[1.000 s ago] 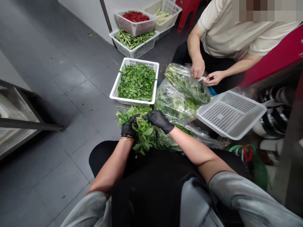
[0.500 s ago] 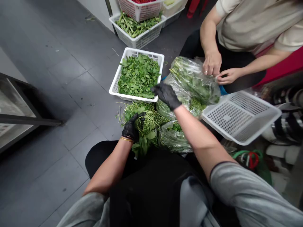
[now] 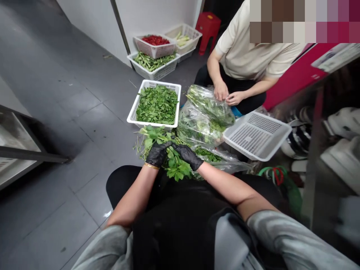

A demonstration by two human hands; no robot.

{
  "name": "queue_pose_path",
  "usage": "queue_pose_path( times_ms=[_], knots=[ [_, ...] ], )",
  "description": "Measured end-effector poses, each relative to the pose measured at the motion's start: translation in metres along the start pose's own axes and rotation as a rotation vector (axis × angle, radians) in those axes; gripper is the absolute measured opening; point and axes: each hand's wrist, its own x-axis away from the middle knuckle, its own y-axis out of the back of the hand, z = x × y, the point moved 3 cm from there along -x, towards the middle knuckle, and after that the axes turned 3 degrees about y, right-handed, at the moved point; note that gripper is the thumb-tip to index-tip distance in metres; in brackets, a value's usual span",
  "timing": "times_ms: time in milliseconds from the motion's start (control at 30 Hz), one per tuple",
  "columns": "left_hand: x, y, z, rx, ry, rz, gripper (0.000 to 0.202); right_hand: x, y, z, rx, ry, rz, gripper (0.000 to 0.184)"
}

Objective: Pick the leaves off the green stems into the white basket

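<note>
Both my hands wear black gloves. My left hand (image 3: pixel 156 153) is closed around a bunch of leafy green stems (image 3: pixel 176 168) held over my lap. My right hand (image 3: pixel 186 154) pinches the same bunch from the right side. Just beyond them a white basket (image 3: pixel 132 113) full of picked green leaves sits on the grey floor. Loose stems (image 3: pixel 149 135) lie between that basket and my hands.
Clear plastic bags of greens (image 3: pixel 201 123) lie to the right. A person opposite handles one bag with both hands (image 3: pixel 227 94). An empty white basket (image 3: pixel 257 134) tilts at the right. Baskets of green pods (image 3: pixel 153 63) and red chillies (image 3: pixel 154 42) stand by the wall, near a red stool (image 3: pixel 208 23).
My right hand had reached out to the edge of the leaf basket and has come back to the bunch. My left hand stayed on the bunch.
</note>
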Motion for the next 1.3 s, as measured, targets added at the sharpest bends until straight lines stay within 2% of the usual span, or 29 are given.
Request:
queue_pose_path(
  times_ms=[133, 167, 267, 333, 433, 500, 667, 733, 800, 900, 1000, 1067, 1100, 1167, 1233, 1300],
  knots=[
    [0.014, 0.004, 0.004, -0.089, -0.025, 0.016, 0.043, 0.029, 0.023, 0.028, 0.257, 0.08, 0.101, 0.046],
    [0.017, 0.006, 0.003, -0.104, -0.023, 0.017, 0.04, 0.035, 0.032, 0.037, 0.281, 0.082, 0.082, 0.047],
    [0.029, 0.01, 0.002, -0.148, 0.0, 0.052, 0.036, 0.045, 0.056, 0.061, 0.245, 0.077, -0.204, 0.043],
    [0.037, 0.004, 0.0, -0.229, -0.031, 0.13, 0.04, 0.044, 0.057, 0.072, 0.261, 0.107, -0.309, 0.037],
    [0.048, -0.009, -0.002, -0.428, -0.142, 0.246, 0.043, 0.031, 0.039, 0.075, 0.306, 0.14, -0.176, 0.034],
    [0.054, -0.013, -0.003, -0.452, -0.154, 0.269, 0.041, 0.024, 0.033, 0.069, 0.206, 0.102, -0.121, 0.039],
    [0.063, -0.006, -0.008, -0.232, 0.07, 0.28, 0.047, 0.031, 0.043, 0.051, -0.279, 0.017, -0.074, 0.048],
    [0.062, -0.003, -0.01, -0.191, 0.147, 0.238, 0.041, 0.037, 0.046, 0.047, -0.416, -0.003, -0.105, 0.05],
    [0.06, 0.0, -0.009, -0.154, 0.21, 0.16, 0.028, 0.039, 0.048, 0.044, -0.537, -0.014, -0.194, 0.051],
    [0.056, 0.002, -0.009, -0.069, 0.19, 0.092, 0.017, 0.035, 0.057, 0.042, -0.631, -0.009, -0.293, 0.05],
    [0.054, 0.003, -0.011, -0.023, 0.126, 0.08, 0.027, 0.034, 0.08, 0.042, -0.735, 0.049, -0.362, 0.048],
    [0.054, 0.006, -0.012, 0.024, 0.12, 0.032, 0.03, 0.042, 0.095, 0.041, -0.841, 0.115, -0.425, 0.048],
    [0.054, 0.007, -0.013, 0.062, 0.115, 0.001, 0.028, 0.048, 0.097, 0.04, -0.864, 0.13, -0.413, 0.048],
    [0.054, 0.007, -0.014, 0.151, 0.104, -0.039, 0.022, 0.058, 0.086, 0.038, -0.818, 0.082, -0.271, 0.046],
    [0.054, 0.005, -0.011, 0.204, 0.102, -0.042, 0.017, 0.062, 0.057, 0.036, -0.761, -0.039, -0.085, 0.043],
    [0.053, 0.002, -0.005, 0.189, 0.097, -0.019, 0.022, 0.053, 0.024, 0.037, -0.816, -0.117, -0.027, 0.043]
  ],
)
